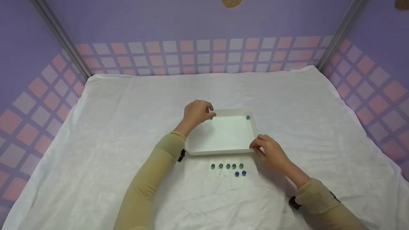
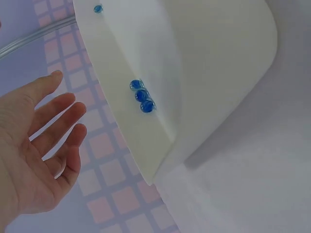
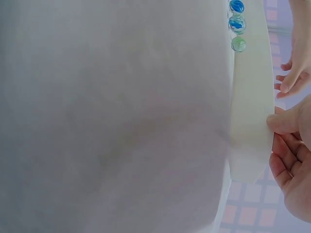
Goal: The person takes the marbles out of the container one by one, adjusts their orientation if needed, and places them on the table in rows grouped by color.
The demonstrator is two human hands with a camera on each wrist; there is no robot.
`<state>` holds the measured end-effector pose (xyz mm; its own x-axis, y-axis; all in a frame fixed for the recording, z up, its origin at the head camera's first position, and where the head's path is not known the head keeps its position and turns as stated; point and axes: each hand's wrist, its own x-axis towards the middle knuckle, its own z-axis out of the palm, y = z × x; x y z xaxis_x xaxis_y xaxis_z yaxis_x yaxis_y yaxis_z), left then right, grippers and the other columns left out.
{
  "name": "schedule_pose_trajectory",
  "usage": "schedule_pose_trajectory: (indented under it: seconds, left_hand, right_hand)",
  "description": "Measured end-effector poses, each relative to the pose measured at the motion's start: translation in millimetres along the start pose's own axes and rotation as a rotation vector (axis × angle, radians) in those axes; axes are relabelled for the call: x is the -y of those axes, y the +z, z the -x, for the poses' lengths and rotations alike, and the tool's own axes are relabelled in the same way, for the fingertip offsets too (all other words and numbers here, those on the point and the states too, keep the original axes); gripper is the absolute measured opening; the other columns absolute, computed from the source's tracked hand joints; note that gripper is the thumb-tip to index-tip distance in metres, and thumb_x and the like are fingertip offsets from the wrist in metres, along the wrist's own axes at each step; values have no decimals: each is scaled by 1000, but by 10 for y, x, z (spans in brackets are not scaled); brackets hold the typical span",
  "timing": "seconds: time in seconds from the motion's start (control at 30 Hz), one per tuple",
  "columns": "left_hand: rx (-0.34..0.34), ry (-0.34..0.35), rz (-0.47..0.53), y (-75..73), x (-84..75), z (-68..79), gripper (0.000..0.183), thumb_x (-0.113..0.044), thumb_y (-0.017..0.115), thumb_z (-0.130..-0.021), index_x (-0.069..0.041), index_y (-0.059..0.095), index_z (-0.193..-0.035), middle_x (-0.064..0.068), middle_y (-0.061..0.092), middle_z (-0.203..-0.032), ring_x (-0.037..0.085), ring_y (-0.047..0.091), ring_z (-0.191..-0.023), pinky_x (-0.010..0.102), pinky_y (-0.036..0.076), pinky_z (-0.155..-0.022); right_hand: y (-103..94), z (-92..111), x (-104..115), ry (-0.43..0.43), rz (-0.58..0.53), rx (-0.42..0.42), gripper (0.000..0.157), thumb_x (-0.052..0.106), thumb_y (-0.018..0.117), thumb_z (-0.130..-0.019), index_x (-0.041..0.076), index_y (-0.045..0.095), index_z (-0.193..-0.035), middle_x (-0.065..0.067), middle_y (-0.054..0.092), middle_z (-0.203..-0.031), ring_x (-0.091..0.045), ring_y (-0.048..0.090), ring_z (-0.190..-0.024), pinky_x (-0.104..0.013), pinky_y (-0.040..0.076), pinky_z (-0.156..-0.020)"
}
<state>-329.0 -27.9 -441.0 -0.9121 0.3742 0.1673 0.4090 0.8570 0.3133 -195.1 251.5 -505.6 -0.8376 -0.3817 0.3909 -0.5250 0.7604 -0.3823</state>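
A shallow white tray (image 1: 227,134) lies on the cloth. My right hand (image 1: 270,150) grips its near right corner, thumb (image 3: 284,121) and fingers on either side of the rim. My left hand (image 1: 196,112) is raised over the far left part of the tray, fingers bent loosely and apart with nothing between them. Inside, along the far wall, three blue marbles (image 2: 141,96) sit in a touching row, and another blue marble (image 1: 248,117) rests near the far right corner. The left hand partly hides the row in the head view.
In front of the tray, several green marbles (image 1: 227,166) form a line on the white cloth (image 1: 105,153), with two blue marbles (image 1: 240,173) just nearer. Purple walls with pink and white checks (image 1: 203,52) enclose the table's back and sides.
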Motion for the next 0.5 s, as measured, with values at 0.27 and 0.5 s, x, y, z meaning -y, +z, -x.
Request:
schedule_pose_trajectory:
  seconds: [0.27,0.5]
  left_hand:
    - [30,-80,-49,92,107,-89,27,-36,74,-88,-14,79,-103,3,77,-100,20,69,-83,36,57,-73]
    - [76,-120,-100,155,156,-147,28,-37,75,-87,-12,78,-100,3,77,-97,19,66,-82,35,56,-79]
  right_hand:
    - [1,-1,12,1,3,4,14,-3,70,-86,11,72,-86,-1,62,-86,-16,59,-85,-34,54,-76]
    - [-2,-9,10,18,8,7,14,-2,70,-87,12,72,-87,-1,62,-86,-15,58,-84,-34,53,-76]
